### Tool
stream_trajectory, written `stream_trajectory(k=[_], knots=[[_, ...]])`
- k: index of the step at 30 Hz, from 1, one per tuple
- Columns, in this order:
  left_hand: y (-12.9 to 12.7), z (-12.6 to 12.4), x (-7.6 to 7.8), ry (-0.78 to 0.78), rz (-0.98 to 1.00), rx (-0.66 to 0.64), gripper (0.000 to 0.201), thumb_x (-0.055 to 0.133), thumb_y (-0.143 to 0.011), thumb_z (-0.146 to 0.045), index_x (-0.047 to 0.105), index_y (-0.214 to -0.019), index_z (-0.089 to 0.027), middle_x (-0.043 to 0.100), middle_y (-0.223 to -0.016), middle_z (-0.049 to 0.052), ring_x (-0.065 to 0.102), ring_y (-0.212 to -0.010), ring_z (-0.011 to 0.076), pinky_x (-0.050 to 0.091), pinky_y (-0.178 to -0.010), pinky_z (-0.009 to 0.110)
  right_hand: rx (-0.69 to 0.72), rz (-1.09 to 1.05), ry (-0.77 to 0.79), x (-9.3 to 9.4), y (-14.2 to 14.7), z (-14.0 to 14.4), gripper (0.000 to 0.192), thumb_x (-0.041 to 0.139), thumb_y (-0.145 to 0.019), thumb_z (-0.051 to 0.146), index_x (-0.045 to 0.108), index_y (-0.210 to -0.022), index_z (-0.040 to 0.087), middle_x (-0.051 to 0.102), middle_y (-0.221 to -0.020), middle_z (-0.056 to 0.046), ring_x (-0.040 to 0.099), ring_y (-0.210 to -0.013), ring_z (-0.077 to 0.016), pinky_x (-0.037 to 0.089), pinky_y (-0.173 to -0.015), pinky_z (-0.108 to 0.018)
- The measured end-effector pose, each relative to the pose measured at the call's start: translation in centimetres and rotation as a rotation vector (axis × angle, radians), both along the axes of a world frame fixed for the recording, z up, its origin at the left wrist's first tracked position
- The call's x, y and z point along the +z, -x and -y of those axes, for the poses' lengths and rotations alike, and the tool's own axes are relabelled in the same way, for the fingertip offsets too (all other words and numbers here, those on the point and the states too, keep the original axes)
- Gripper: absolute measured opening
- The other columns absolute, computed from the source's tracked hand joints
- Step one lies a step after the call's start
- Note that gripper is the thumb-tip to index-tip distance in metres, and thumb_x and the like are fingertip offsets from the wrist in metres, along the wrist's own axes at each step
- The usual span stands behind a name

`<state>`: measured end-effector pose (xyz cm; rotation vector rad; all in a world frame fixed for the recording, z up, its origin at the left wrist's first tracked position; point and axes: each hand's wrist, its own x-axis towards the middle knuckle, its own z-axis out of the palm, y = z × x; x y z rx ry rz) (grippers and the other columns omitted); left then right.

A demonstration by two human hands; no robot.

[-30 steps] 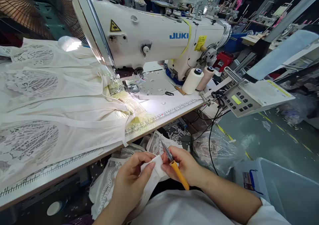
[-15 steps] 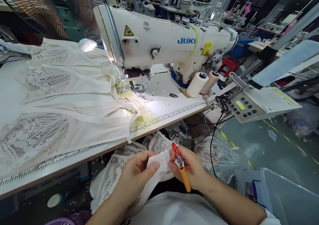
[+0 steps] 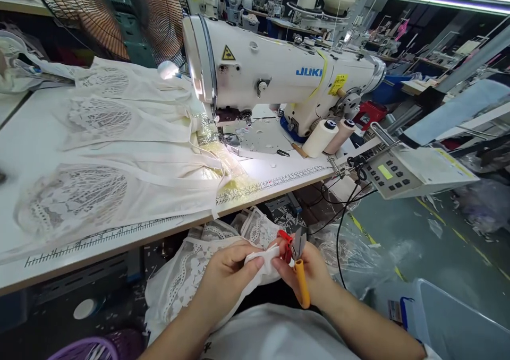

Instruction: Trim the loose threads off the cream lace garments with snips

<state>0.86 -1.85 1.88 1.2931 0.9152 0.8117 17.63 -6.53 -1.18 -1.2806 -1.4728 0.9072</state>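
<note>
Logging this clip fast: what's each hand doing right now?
Left hand: closed, pinching the white fabric piece.
Right hand: closed on the orange-handled thread snips, thumb also on the fabric.

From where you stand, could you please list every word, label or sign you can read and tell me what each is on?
"JUKI", blue letters, on the arm of the white sewing machine.
Yellow warning triangle on the machine's head: a symbol, no words.
Yellow label near the handwheel: print too small to read.
Control panel: green display and buttons, unreadable.
Ruler markings along the table edge: numbers too small.
Sticker on the bin: blurred.
</note>
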Motion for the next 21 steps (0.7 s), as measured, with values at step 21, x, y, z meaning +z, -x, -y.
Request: stream_trajectory(k=[21], knots=[[0.0,0.3,0.0,0.199,0.068,0.071,0.013,0.067,-0.067,-0.026,0.059,-0.062,-0.016,0.056,-0.054,-0.003,0.047,-0.05,0.0086,0.037,-0.046,0.017,-0.149,0.006,0.031,0.1,0.0,-0.1,0.013,0.061,-0.077,0.029,0.051,-0.073,0.021,0.051,-0.064,0.003,0.044,-0.055,-0.0116,0.04,-0.05,-0.025]])
